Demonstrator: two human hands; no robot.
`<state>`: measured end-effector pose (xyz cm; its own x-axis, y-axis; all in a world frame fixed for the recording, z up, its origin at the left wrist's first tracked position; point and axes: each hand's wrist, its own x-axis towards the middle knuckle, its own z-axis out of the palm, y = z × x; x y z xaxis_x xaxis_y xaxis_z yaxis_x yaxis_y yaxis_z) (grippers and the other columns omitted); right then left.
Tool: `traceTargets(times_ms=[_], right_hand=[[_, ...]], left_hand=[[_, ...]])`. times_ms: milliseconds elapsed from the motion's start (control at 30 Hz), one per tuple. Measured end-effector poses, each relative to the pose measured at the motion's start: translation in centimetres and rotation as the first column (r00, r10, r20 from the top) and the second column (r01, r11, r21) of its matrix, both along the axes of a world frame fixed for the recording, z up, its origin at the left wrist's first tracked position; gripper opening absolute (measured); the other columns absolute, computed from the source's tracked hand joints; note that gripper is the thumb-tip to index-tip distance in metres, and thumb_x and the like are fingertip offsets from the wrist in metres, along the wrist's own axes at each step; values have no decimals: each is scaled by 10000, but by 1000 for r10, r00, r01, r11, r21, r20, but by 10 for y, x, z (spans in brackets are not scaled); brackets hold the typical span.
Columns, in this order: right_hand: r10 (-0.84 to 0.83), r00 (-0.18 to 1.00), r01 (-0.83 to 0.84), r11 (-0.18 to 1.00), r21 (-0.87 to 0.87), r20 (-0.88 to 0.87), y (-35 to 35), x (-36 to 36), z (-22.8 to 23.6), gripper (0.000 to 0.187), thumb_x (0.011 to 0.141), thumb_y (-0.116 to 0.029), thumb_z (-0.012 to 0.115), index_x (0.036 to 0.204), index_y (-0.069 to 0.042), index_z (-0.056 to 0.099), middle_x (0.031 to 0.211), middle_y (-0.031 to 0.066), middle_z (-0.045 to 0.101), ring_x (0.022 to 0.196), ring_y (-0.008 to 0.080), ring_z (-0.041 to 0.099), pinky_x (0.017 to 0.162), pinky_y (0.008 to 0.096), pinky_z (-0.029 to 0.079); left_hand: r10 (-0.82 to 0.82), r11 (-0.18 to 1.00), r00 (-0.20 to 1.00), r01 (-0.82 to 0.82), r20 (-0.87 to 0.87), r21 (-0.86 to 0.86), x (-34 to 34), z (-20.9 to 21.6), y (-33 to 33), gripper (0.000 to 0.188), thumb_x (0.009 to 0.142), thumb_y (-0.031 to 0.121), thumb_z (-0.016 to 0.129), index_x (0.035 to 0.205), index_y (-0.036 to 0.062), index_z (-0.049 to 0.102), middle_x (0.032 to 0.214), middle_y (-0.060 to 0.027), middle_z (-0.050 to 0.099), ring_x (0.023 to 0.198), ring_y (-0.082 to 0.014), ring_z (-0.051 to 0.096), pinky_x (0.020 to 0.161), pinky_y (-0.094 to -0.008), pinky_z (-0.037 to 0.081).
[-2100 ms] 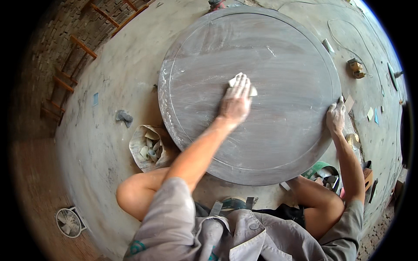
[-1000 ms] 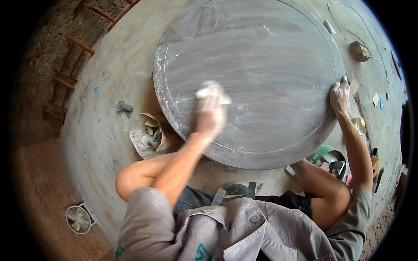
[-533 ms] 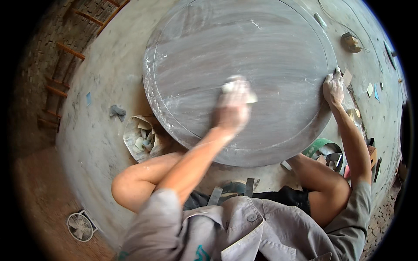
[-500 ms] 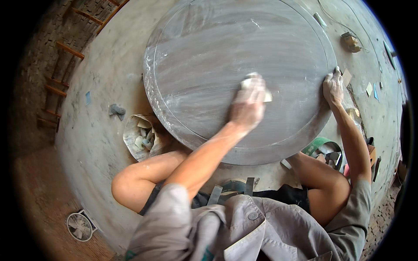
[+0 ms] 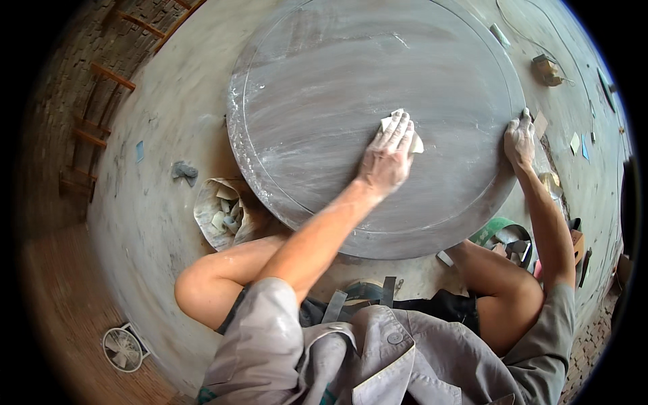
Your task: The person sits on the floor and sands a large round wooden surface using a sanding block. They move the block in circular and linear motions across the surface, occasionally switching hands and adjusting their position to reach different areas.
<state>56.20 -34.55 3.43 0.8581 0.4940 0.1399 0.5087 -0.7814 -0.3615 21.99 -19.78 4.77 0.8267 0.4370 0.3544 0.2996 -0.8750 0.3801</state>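
on the pale floor, left of the big round grey disc, a bag of scraps sits near the rim, a grey rag just beyond; a green tub stands by the right leg; the disc lies face up before the person; on it a pale sheet slants from far left to near right; the left hand holds it down under flat, close fingers; the right hand touches the disc's right edge, its grip more than i can tell
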Motion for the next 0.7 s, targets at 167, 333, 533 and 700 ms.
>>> traceTargets(times_ms=[167,333,533,700], right_hand=[[-19,999,19,1000,3,31,-11,8,-2,596,1017,-353,355,1526,-42,339,1483,300,450,1293,496,496,1059,532,420],[-23,1000,23,1000,-18,-3,-1,-2,6,590,1017,-345,352,1524,-44,343,1486,297,449,1305,490,489,1070,528,413],[-17,1000,16,1000,12,16,-14,10,-3,584,1019,-345,351,1529,-61,335,1480,280,461,1291,495,497,1063,530,420],[-12,999,12,1000,-1,34,-14,11,1,581,1019,-339,360,1521,-46,340,1475,296,457,1281,497,504,1057,526,425]], left_hand=[[275,826,961,-214,41,-522,-123,8,75,413,988,57,563,1387,-45,528,1502,-235,471,1393,-336,475,1193,-431,390],[186,979,975,-173,121,-107,-54,-9,41,322,1006,82,551,1283,-71,609,1407,-263,558,1359,-390,500,1194,-475,368],[7,1000,999,-8,-37,-26,-83,2,87,349,978,33,551,1316,-37,605,1439,-245,533,1380,-364,488,1189,-455,388],[343,890,937,-303,63,-341,-138,-6,108,381,988,-15,538,1366,-58,545,1393,-262,564,1331,-371,536,1106,-401,504]])
